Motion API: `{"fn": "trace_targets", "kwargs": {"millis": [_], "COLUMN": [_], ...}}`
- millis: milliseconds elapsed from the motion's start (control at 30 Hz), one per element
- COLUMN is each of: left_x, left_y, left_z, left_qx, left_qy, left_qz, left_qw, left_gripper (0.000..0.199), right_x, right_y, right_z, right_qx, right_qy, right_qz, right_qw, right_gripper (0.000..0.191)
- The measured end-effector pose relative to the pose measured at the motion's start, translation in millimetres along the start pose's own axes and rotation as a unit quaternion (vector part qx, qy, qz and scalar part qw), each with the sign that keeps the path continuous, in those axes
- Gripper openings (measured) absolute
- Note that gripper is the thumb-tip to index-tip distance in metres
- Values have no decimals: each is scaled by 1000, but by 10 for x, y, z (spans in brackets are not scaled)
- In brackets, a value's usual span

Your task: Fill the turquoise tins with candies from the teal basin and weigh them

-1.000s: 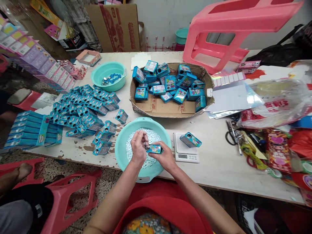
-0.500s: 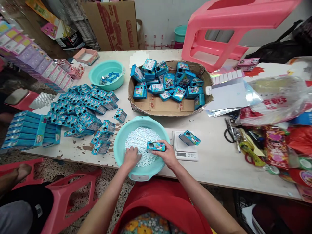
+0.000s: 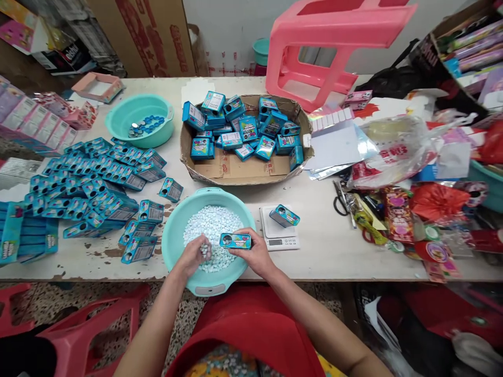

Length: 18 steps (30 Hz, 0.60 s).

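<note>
Near the bench's (image 3: 326, 264) front edge, your right hand (image 3: 257, 254) pinched a blue box (image 3: 236, 241), hole uncovered, above the bowl (image 3: 168, 246); your left hand (image 3: 192, 255) cupped white pieces (image 3: 205, 250), not yet inside.

1. A basin (image 3: 172, 230) is standing at the tabletop's (image 3: 334, 264) front edge, holding loose candies (image 3: 212, 217).
2. Right of it, a digital scale (image 3: 279, 241) is carrying one candy box (image 3: 284, 215).
3. Behind the basin, a cardboard tray (image 3: 236, 173) is holding more boxes (image 3: 249, 129).
4. A box cluster (image 3: 106, 186) is crowding the left end, a second basin (image 3: 153, 139) sitting behind it.
5. Behind the tray's right end, a plastic stool (image 3: 338, 29) is occupying the back edge.
6. Paper sheets (image 3: 336, 147) are lying between tray and plastic bag (image 3: 389, 152).
</note>
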<state>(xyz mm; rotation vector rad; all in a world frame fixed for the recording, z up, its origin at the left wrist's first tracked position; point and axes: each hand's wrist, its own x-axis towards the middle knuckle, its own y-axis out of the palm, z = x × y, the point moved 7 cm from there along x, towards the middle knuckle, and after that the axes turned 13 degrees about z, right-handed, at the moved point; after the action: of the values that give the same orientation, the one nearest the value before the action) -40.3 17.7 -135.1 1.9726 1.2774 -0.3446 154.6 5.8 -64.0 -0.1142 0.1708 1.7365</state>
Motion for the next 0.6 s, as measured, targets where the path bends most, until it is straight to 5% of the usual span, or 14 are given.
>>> {"fn": "trace_targets", "kwargs": {"millis": [133,300,467,600], "left_x": [158,356,561,924], "left_y": [81,298,1122,1920], "left_z": [32,60,-372,-668], "left_qx": [-179,-133,57,286], "left_qy": [13,-17,6,21], "left_qz": [-13,-26,50,152], "left_qw": [984,991,997,946], "left_gripper": [37,33,32,24], "right_x": [-96,-374,-764,-1059], "right_y": [-35,-234,-708,-1188], "right_z": [73,167,170,79], "right_qx": [22,43,71,57], "right_qy": [-4,3,52,68], "right_qz": [-4,-26,-108,-200], "right_qw": [1000,999,990,976], "right_gripper": [40,40,40,38]}}
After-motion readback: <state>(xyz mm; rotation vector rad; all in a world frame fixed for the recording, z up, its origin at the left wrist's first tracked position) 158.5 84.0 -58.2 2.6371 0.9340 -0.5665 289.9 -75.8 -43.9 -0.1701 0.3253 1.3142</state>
